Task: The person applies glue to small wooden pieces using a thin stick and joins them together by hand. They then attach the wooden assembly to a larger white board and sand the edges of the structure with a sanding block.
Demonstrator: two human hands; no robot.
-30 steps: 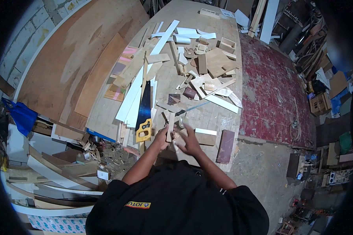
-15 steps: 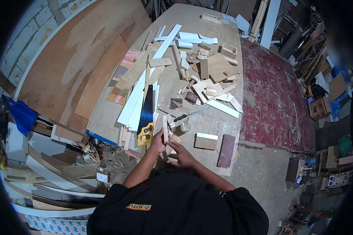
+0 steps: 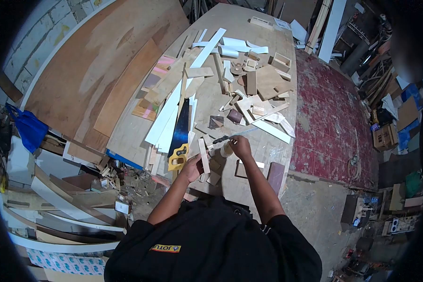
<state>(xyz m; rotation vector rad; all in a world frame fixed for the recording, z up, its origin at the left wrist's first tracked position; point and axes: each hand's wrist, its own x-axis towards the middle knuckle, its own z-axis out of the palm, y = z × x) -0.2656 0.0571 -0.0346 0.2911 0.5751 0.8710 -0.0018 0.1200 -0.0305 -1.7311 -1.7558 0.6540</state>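
Observation:
My left hand (image 3: 191, 168) is closed around a narrow, light wood strip (image 3: 204, 155) that stands nearly upright in the view. Further right, my right hand (image 3: 240, 146) is closed over a small jar (image 3: 226, 150); its fingers are bent, and what they grip, if anything, is hidden. Just left of it lies a dark-handled tool (image 3: 220, 139) with a thin blade pointing up to the right. A handsaw with a yellow handle (image 3: 178, 158) rests left of the strip. Small wood blocks (image 3: 214, 178) sit below the strip.
Long white strips (image 3: 207, 49) and wood offcuts cover the left of the workbench (image 3: 235, 23). A square wood panel (image 3: 269, 82), an open wooden box (image 3: 281, 62) and a dark red block (image 3: 275, 174) are on the right. Large boards lean at far left.
My right hand has moved up and right, from the blocks near my left hand to the jar. My left hand still holds the strip. The view has shifted slightly.

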